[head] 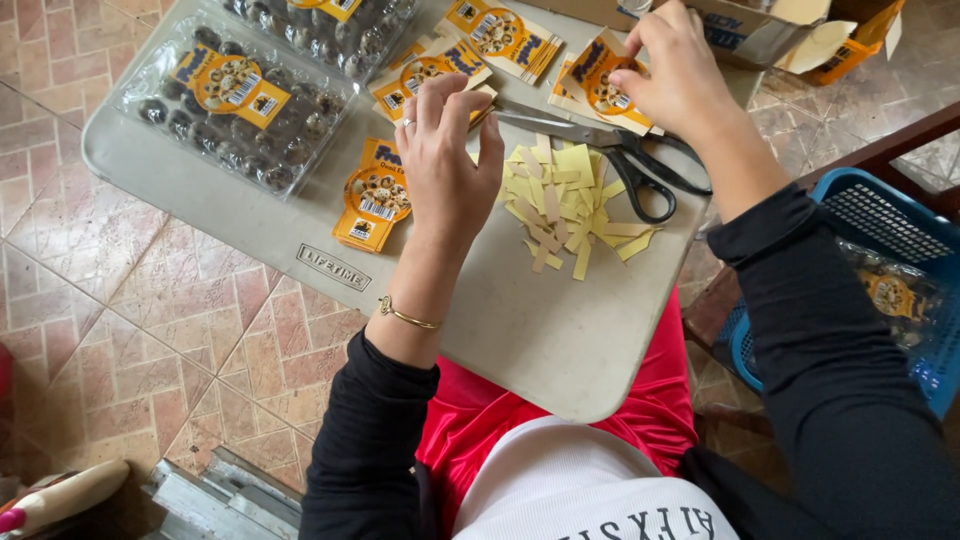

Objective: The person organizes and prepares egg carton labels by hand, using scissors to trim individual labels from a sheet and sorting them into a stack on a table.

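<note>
On the grey folding table [520, 330], in the head view, the right hand [675, 75] pinches an orange-and-yellow label [600, 85] between thumb and fingertips near the far edge, while the left hand [445, 160], fingers curled loosely together and holding nothing I can make out, rests by another label just beside the heap of yellow paper strips [570, 205]; the handling looks best done by keeping the pinch at the label's edge so it stays flat, clear of the scissors [620, 160]. Counted: one pair of scissors, two clear egg trays [235, 105], about five loose labels, one blue basket [880, 230], and too many strips to number.
</note>
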